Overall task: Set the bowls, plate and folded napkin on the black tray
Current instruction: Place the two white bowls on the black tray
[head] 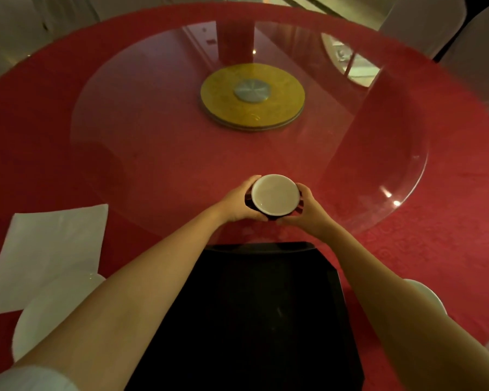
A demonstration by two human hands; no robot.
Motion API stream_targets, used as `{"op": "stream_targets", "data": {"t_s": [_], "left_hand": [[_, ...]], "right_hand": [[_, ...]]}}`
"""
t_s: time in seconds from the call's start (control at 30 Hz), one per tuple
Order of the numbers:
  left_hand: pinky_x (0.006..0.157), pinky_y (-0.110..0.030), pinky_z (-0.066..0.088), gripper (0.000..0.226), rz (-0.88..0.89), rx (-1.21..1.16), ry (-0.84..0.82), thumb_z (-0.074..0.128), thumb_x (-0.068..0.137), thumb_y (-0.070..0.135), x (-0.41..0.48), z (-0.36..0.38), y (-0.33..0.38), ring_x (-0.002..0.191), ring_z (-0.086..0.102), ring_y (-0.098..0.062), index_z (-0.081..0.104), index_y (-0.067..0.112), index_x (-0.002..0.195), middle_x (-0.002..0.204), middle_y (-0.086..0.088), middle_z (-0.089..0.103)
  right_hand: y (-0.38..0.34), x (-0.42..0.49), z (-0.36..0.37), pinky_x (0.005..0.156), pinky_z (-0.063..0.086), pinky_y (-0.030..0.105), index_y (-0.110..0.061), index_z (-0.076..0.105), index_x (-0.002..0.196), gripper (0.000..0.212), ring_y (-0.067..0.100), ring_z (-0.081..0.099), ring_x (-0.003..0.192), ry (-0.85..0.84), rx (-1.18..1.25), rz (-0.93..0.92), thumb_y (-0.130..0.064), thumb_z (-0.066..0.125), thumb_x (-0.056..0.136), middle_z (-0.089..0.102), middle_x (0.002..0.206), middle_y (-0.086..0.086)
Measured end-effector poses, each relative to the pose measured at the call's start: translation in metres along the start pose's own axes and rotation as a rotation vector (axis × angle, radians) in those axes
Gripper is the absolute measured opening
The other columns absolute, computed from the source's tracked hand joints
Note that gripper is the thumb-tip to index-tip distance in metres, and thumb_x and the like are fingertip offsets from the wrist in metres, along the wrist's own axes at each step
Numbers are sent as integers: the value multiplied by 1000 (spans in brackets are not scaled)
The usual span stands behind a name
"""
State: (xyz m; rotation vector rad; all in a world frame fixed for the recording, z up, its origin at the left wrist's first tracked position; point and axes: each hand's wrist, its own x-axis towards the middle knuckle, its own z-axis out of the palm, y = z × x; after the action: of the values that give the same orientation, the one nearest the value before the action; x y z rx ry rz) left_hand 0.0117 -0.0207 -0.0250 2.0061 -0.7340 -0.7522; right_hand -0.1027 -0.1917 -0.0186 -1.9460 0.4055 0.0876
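Note:
A small bowl (pixel 275 195), white inside and dark red outside, is held over the glass turntable beyond the tray. My left hand (pixel 237 203) grips its left side and my right hand (pixel 308 208) grips its right side. The black tray (pixel 254 320) lies near the table's front edge under my forearms, with nothing on it. A white napkin (pixel 48 255) lies flat to the left. A white plate (pixel 57 311) sits at the front left, partly under the napkin and my left arm. Another white dish (pixel 429 297) peeks out behind my right forearm.
The round table has a red cloth (pixel 449 193) and a large glass turntable (pixel 153 136). A gold disc with a metal hub (pixel 251 97) marks its middle. White-covered chairs (pixel 477 38) stand around the far side.

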Motion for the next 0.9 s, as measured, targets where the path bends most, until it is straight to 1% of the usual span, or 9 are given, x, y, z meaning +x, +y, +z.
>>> {"op": "stream_targets", "data": {"t_s": [0.07,0.2,0.3,0.33,0.43,0.53,0.63,0.83,0.9], "left_hand": [[105,-36,37,104,6,-50,11,87,58,18,-7,-1,-3,132,37,-18,25,22,141,144,-1,39],[103,-29,32,112,1,-88,74,87,57,25,-35,-7,-9,131,33,-7,16,28,144,149,2,34],[88,-7,38,99,18,-140,121,87,56,31,-68,-14,-9,111,39,23,28,36,136,131,27,42],[81,-2,40,93,28,-156,139,86,57,30,-81,-17,-10,107,41,26,32,40,131,124,32,43],[85,-4,42,85,36,-201,201,86,59,26,-121,-22,-13,115,44,16,35,46,125,126,29,45],[95,-13,40,88,43,-202,254,85,59,28,-159,-22,-25,123,44,4,35,43,129,133,19,46],[96,-11,38,90,9,-180,293,86,58,30,-196,-19,-38,121,42,10,34,45,130,130,26,46],[103,-26,36,97,-77,-129,329,86,56,33,-239,-10,-64,127,41,-3,32,37,136,134,19,45],[104,-28,36,97,-91,-133,327,87,55,33,-246,-7,-72,127,41,-4,32,38,135,135,17,46]], "right_hand": [[-4,-4,3,92,43,27,-18,26,135,92,19,45,120,-13,39,-7,-4,82,63,38,130,1],[-17,-15,15,94,43,27,-20,25,136,95,18,45,120,-38,49,-52,-6,83,62,38,136,5],[-29,-27,28,99,43,32,-25,25,136,97,17,45,121,-77,58,-80,-11,84,61,39,134,0],[-34,-32,34,100,43,33,-27,25,136,97,16,44,121,-93,60,-90,-12,84,60,39,133,-2],[-44,-49,54,101,42,32,-29,26,135,95,15,44,122,-134,46,-129,-15,84,61,39,135,-4],[-50,-67,77,100,42,31,-29,27,134,95,14,44,123,-174,28,-158,-18,85,60,40,135,-3],[-50,-84,101,100,41,32,-28,27,134,95,13,43,123,-216,-15,-177,-21,86,59,39,135,-3],[-41,-107,140,101,39,30,-43,26,127,93,6,41,120,-282,-21,-130,-25,85,58,40,123,-20],[-38,-111,149,103,38,32,-46,25,126,93,6,40,121,-296,-17,-100,-24,85,58,39,125,-20]]}}
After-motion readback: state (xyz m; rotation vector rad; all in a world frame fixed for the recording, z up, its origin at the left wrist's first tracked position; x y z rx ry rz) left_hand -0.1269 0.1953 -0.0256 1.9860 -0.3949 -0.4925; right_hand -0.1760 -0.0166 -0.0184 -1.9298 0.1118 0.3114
